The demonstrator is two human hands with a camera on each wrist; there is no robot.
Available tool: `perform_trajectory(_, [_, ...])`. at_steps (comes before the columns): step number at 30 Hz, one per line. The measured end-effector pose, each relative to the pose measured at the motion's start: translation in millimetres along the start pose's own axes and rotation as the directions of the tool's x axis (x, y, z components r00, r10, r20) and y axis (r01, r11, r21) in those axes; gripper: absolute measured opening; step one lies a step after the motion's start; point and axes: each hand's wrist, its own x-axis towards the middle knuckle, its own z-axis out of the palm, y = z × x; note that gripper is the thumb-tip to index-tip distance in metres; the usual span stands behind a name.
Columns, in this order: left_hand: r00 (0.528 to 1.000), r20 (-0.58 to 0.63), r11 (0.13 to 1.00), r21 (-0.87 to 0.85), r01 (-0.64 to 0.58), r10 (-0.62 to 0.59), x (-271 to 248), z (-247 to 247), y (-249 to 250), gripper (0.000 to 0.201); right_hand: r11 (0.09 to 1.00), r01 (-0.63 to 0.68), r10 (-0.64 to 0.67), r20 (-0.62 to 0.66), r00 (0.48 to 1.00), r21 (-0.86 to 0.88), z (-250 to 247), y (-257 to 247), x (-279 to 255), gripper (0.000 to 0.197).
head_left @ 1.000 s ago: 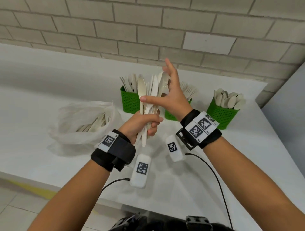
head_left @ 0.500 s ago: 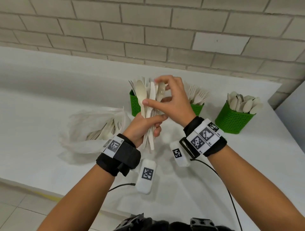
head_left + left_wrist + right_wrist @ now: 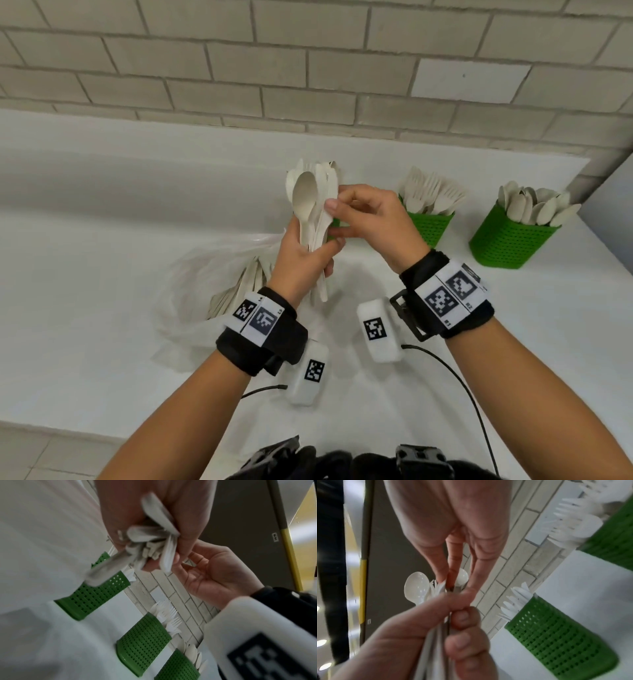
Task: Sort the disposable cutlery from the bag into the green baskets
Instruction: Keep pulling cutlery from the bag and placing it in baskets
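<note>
My left hand (image 3: 301, 253) grips an upright bundle of pale disposable cutlery (image 3: 310, 205) by the handles; a spoon bowl faces me at its front. My right hand (image 3: 370, 219) meets the bundle's upper part from the right, thumb and fingertips (image 3: 453, 573) pinching one piece among the heads. Which piece it is stays hidden by the fingers. Behind stand the green baskets: the fork basket (image 3: 430, 222), the spoon basket (image 3: 510, 240), and the knife basket (image 3: 556, 635), which the hands mostly hide in the head view. The handle ends (image 3: 150, 540) stick out below my left fist.
A clear plastic bag (image 3: 212, 274) with more cutlery lies on the white table (image 3: 102, 274) to the left of my hands. A brick wall (image 3: 308, 68) runs behind the baskets. Cables hang from both wrist units near the table's front edge.
My right hand, spread open over the bundle a second ago, has curled and now pinches a piece in it. Both hands sit lower, in front of the left basket.
</note>
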Motion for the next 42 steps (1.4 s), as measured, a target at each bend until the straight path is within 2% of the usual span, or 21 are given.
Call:
perform_trajectory(5, [0.999,-0.014,0.999,0.019,-0.043,0.043,0.7,-5.0,-0.7,0.032,0.965,-0.044,0.072,-0.101,0.992,0.259,6.9,-4.8,5.9,0.013])
perform_trajectory(9, [0.998,-0.035,0.999,0.02,-0.043,0.044,4.2,-8.2,-2.2,0.033,0.973,-0.02,0.056,-0.152,0.987,0.229,14.9,-7.1,9.0,0.013])
perform_trajectory(11, [0.999,-0.016,0.999,0.027,-0.039,0.039,4.5,-10.3,-4.4,0.031,0.961,0.029,0.043,-0.25,0.967,0.275,14.5,-9.4,13.2,0.013])
perform_trajectory(13, [0.999,-0.018,0.999,0.036,-0.031,0.031,4.3,-11.8,-7.2,0.027,0.891,0.085,0.097,-0.371,0.924,0.446,5.2,-13.9,19.6,0.014])
perform_trajectory(14, [0.999,-0.03,0.999,0.041,-0.029,0.03,4.2,-12.0,-8.1,0.027,0.825,0.112,0.145,-0.4,0.905,0.553,-1.6,-17.2,22.4,0.015])
perform_trajectory(16, [0.997,-0.058,0.998,0.042,-0.042,0.045,4.3,-10.7,-8.6,0.029,0.712,0.111,0.221,-0.372,0.901,0.693,-12.6,-23.9,26.1,0.017])
perform_trajectory(17, [0.996,-0.066,0.998,0.043,-0.054,0.057,4.7,-9.4,-8.0,0.03,0.714,0.072,0.229,-0.33,0.916,0.696,-15.2,-25.6,26.9,0.018])
perform_trajectory(19, [0.994,-0.074,0.996,0.033,-0.08,0.082,6.4,-5.1,-5.5,0.03,0.817,-0.022,0.188,-0.23,0.955,0.577,-12.5,-24.0,24.2,0.02])
perform_trajectory(21, [0.993,-0.071,0.995,0.026,-0.096,0.098,9.6,-1.4,-3.3,0.03,0.931,-0.081,0.13,-0.115,0.985,0.356,-1.0,-18.3,16.0,0.013])
perform_trajectory(23, [0.992,-0.054,0.993,0.034,-0.113,0.115,12.2,0.8,-3.1,0.031,0.972,-0.073,0.086,-0.047,0.995,0.223,10.9,-13.6,8.2,0.013])
perform_trajectory(28, [0.992,-0.04,0.985,0.128,-0.113,0.119,10.2,4.4,-5.7,0.034,0.997,0.059,-0.048,-0.187,0.981,0.053,11.0,-11.6,8.7,0.016])
perform_trajectory(33, [0.977,-0.055,0.953,0.239,-0.186,0.204,6.2,11.6,-11.1,0.032,0.992,-0.001,0.026,-0.198,0.98,0.125,4.3,-13.1,13.6,0.013])
perform_trajectory(37, [0.939,-0.088,0.885,0.373,-0.279,0.332,6.4,15.5,-18.2,0.044,0.997,0.07,-0.076,-0.226,0.971,-0.034,3.1,-9.4,13.6,0.017])
perform_trajectory(42, [0.93,-0.054,0.849,0.429,-0.308,0.364,2.4,21.2,-18.1,0.038,0.992,0.069,-0.05,-0.172,0.984,0.107,-11.3,-7.8,13.1,0.023])
